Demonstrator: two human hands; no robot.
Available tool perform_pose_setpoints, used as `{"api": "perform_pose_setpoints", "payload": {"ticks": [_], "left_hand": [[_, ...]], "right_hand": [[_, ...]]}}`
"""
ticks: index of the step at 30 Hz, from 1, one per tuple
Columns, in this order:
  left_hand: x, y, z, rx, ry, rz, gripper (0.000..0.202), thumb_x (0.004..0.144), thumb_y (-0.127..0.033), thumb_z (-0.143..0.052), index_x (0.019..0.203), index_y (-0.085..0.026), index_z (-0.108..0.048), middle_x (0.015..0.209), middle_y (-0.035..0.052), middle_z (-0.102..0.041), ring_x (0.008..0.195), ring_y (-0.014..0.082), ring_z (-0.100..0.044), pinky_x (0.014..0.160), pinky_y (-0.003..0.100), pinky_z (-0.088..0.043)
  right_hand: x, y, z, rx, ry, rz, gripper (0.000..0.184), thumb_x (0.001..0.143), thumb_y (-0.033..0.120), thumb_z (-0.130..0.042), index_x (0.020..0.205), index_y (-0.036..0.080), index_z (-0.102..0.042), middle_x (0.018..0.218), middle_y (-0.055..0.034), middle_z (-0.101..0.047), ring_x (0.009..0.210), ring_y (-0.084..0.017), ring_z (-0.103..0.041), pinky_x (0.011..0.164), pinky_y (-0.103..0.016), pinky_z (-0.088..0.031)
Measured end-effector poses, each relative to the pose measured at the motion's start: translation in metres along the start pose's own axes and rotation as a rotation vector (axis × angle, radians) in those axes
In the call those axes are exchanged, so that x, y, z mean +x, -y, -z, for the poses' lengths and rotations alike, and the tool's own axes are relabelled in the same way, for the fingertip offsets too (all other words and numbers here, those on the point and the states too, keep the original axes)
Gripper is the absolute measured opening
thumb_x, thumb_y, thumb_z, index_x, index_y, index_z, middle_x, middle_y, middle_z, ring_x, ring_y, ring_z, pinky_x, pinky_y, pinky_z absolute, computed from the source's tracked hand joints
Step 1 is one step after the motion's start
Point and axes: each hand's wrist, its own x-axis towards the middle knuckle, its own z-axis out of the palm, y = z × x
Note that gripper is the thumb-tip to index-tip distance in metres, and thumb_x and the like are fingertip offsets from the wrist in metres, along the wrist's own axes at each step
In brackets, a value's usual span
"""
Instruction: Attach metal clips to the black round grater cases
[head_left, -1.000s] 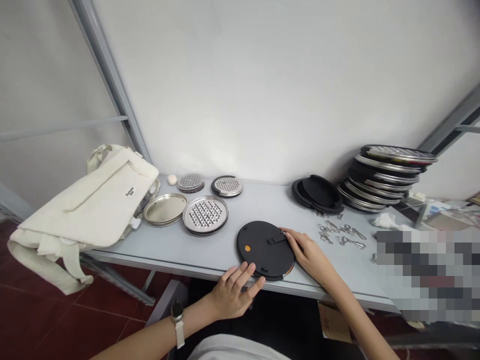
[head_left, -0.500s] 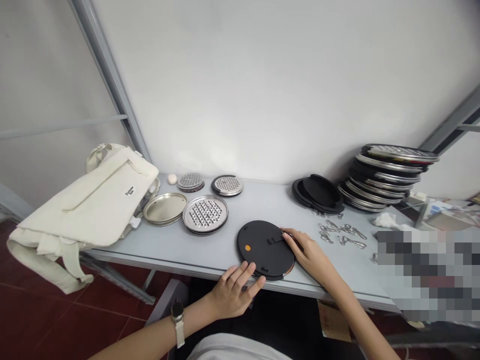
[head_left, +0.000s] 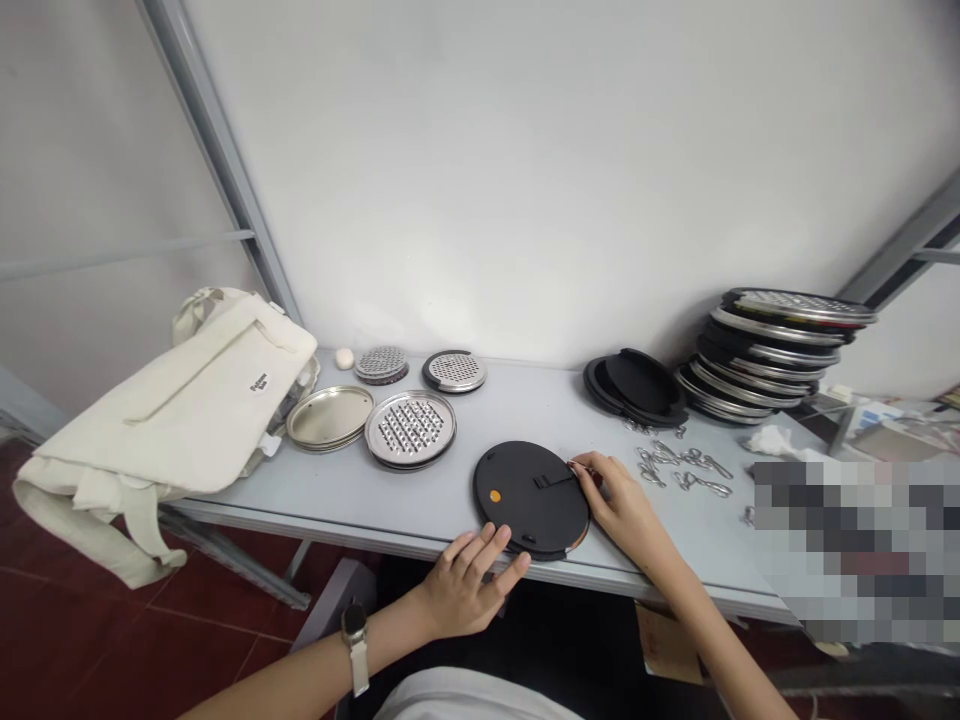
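Observation:
A round black plastic disc (head_left: 517, 515) with an orange dot and a small rectangular slot lies flat at the table's front edge. My left hand (head_left: 469, 580) rests against its near-left rim, fingers stretched and apart, tips touching it. At the disc's right rim, my right hand (head_left: 611, 495) is closed in a pinch on a small metal wire piece (head_left: 574, 466), mostly covered by the fingers. Several metal wire loops (head_left: 675, 465) lie scattered beyond that hand. Left of the disc sits a round metal grater plate (head_left: 411, 430) with raised teeth.
Plain metal discs (head_left: 330, 416) and smaller graters (head_left: 454, 370) stand along the left and back. Black round covers (head_left: 637, 385) and a tall leaning stack of graters (head_left: 776, 355) are at right. A cream bag (head_left: 187, 390) hangs over the table's (head_left: 315, 490) left end.
My right hand has shifted slightly right, off the disc's face to its rim, and its fingers have drawn into a pinch. My left hand and the disc stay put.

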Motion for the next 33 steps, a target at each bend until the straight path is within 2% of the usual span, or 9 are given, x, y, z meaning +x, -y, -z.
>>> {"api": "perform_pose_setpoints", "payload": {"ticks": [7,16,25,33], "left_hand": [[-0.0005,0.0000,0.0000,0.006,0.007,-0.003,0.063,0.078,-0.026,-0.059,0.140,-0.025,-0.046,0.145,0.0083,-0.045,0.131,0.0240,-0.044,0.106,0.035,-0.034],[-0.0003,0.0005,0.0000,-0.014,-0.001,-0.002,0.062,0.077,-0.024,-0.060,0.138,-0.025,-0.048,0.144,0.0091,-0.046,0.130,0.0241,-0.044,0.105,0.035,-0.033],[-0.0005,0.0002,0.0000,-0.012,0.000,0.004,0.061,0.078,-0.025,-0.060,0.138,-0.026,-0.048,0.145,0.0092,-0.044,0.130,0.0235,-0.044,0.105,0.035,-0.034],[-0.0011,0.0005,-0.0003,-0.018,0.000,0.001,0.061,0.078,-0.024,-0.060,0.138,-0.025,-0.048,0.145,0.0093,-0.044,0.130,0.0241,-0.044,0.105,0.035,-0.033]], "right_hand": [[0.0006,-0.0025,-0.0010,0.019,-0.081,0.074,0.028,0.099,0.034,-0.037,0.103,0.023,-0.063,0.090,-0.0074,-0.050,0.083,-0.022,-0.055,0.078,-0.038,-0.049],[0.0019,-0.0013,-0.0002,0.076,-0.016,0.067,0.022,0.099,0.030,-0.037,0.106,0.024,-0.057,0.098,-0.0086,-0.057,0.092,-0.023,-0.059,0.083,-0.037,-0.048],[-0.0010,-0.0019,0.0017,0.045,0.073,0.056,0.033,0.099,0.024,-0.031,0.123,0.025,-0.054,0.094,-0.0073,-0.055,0.084,-0.021,-0.059,0.078,-0.035,-0.049],[-0.0001,-0.0027,0.0020,0.047,0.068,0.049,0.034,0.097,0.023,-0.034,0.120,0.022,-0.059,0.092,-0.0070,-0.055,0.081,-0.020,-0.059,0.076,-0.033,-0.048]]}}
